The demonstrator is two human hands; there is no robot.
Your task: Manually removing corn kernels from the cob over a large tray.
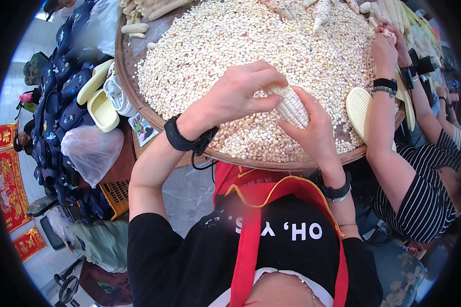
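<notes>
Left hand (238,94) and right hand (312,128) grasp 1 corn cob (292,106) over kernel-filled tray (138,105); co-worker's arm (381,128) alongside.

Pale, bumpy-kerneled corn cob (292,106); matt, seemingly wooden round tray (138,105)

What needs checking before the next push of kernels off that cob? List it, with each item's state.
1. Cob held in both hands: ok. The right hand cups it from below and the left hand lies over its top.
2. Left thumb set against the kernel rows: ok.
3. Cob over the tray, so kernels land on the kernel pile: ok.
4. Kernels left on the cob: ok. The visible side is full; the far side cannot be seen.
5. Clear of the neighbour's hands: ok. They work at the tray's far right edge, apart.
6. Room on the tray: cannot tell. The pile reaches near the front rim.
</notes>
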